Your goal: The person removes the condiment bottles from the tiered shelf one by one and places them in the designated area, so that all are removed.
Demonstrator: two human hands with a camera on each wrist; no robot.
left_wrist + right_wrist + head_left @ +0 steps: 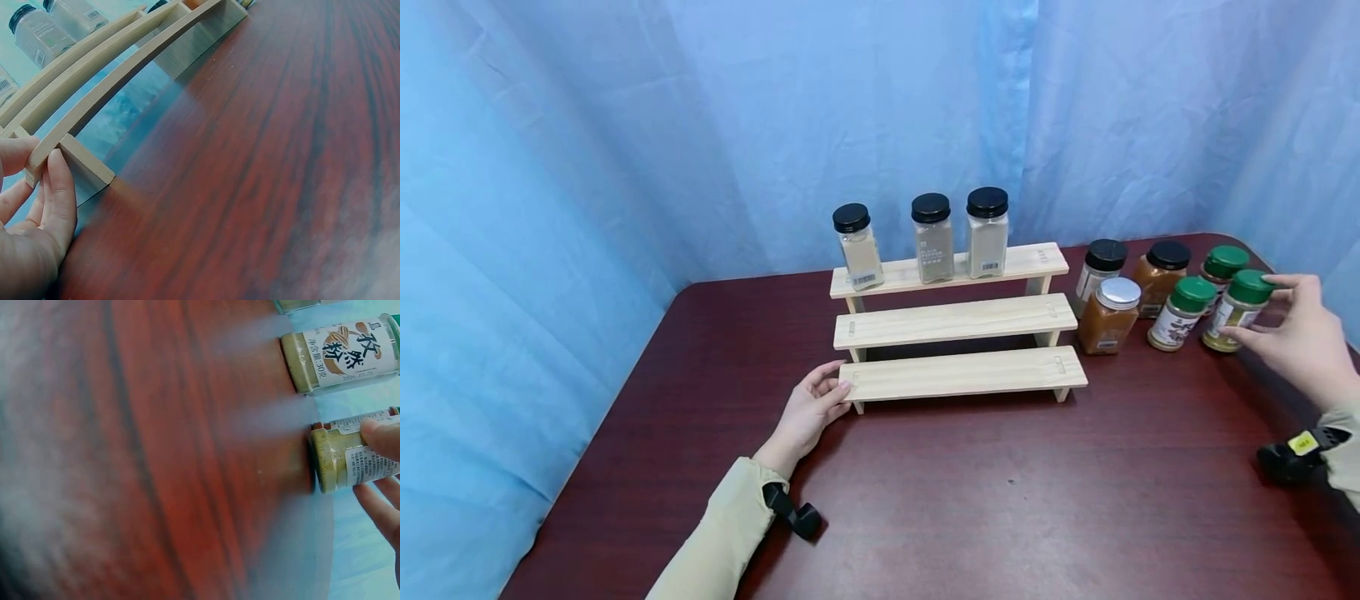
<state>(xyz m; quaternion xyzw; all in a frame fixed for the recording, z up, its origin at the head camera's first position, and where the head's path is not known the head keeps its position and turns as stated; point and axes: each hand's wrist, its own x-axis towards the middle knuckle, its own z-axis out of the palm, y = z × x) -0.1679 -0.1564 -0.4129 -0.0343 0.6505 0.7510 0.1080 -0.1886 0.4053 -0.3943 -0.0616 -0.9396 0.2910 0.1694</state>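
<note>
At the middle of the table stands a three-step wooden rack (962, 371). My left hand (805, 410) pinches the left end of its lowest step; the left wrist view shows the thumb above the board and fingers (60, 187) beneath. Far to the right, my right hand (1307, 346) holds a green-lidded spice jar (1225, 321) between thumb and fingers. In the right wrist view this jar (337, 462) has yellowish contents and a printed label, its base close to the table. Beside it stands another green-lidded jar (1172, 325) with a white label.
Three black-lidded jars (934, 246) stand on the top step, the leftmost tilted in view. Right of the rack are a silver-lidded jar (1108, 321), two black-lidded jars (1153, 279) and a further green-lidded jar (1213, 271). Blue curtains (850, 108) surround the dark red table (1000, 500).
</note>
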